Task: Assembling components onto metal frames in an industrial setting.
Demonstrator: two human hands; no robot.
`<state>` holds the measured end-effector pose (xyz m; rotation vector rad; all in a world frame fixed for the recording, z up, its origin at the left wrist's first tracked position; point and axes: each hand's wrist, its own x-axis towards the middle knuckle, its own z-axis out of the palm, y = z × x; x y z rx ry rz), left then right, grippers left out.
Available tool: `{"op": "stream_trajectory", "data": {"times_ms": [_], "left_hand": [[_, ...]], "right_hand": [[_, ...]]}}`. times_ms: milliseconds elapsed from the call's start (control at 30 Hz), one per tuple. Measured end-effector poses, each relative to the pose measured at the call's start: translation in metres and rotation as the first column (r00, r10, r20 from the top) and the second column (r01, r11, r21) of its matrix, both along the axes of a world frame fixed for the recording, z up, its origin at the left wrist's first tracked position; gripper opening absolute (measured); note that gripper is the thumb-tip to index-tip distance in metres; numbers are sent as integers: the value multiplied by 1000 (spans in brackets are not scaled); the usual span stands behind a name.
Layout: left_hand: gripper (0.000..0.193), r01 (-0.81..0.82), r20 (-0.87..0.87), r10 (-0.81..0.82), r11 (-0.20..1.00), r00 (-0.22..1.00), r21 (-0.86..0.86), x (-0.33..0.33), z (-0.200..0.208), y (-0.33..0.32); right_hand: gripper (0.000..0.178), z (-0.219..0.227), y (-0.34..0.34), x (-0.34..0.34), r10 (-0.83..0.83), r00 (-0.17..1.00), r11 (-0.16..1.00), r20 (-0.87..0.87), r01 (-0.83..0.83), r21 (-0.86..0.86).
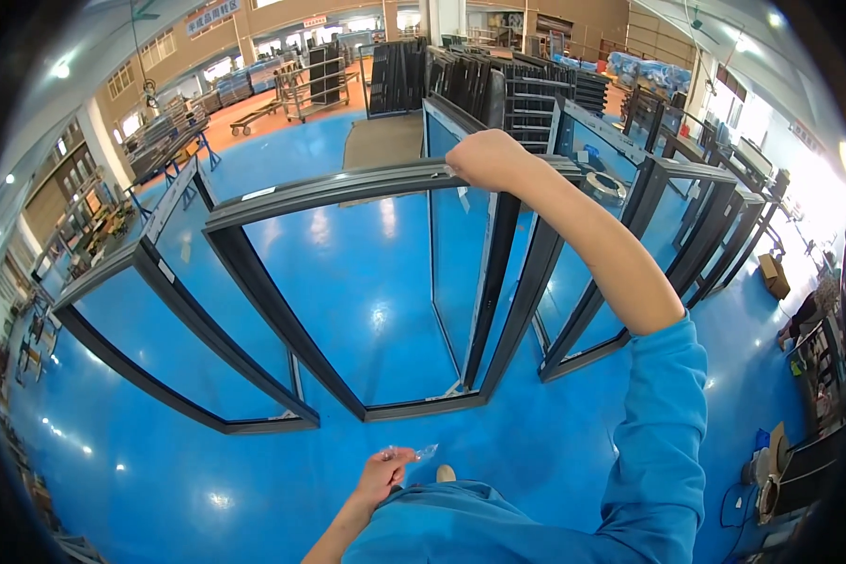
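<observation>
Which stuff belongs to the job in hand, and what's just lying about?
In hand:
- middle dark frame, right hand at its top edge
- clear plastic piece, in left hand

Apparently just around:
- left dark frame, untouched
- cardboard box
- low trolley

ahead of you, upper left: white sign board [213, 17], large blue characters, against beige wall [287, 13]. right of it: small red sign [315, 21], too small to read. dark frame [367, 179] before you: white label [258, 194] on top rail, print illegible.
</observation>
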<state>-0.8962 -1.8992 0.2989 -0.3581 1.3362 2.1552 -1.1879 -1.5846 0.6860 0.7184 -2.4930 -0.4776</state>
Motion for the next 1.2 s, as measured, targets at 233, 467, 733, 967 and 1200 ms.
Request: {"op": "stream_trajectory", "data": {"times_ms": [233,467,733,967,1200], "left_hand": [[16,-124,2,124,992,992,20,-11,5,-27],[15,-352,-39,354,934,934,55,-17,41,-44],[13,-449,-428,334,871,840,-202,-41,84,-27],[14,-597,-908,-61,735,414,-322,-54,101,-5],[15,-557,-864,-241,681,443,-475,-60,115,-8]], "right_hand": [[52,-14,-16,72,49,981,654,185,109,-749],[21,-256,-83,172,892,294,3,344,755,-655],[28,-332,-176,232,949,286,-267,135,953,-143],[36,-278,-215,234,597,691,-408,409,699,-587],[33,-291,-231,232,499,816,-557,292,560,-613]]}}
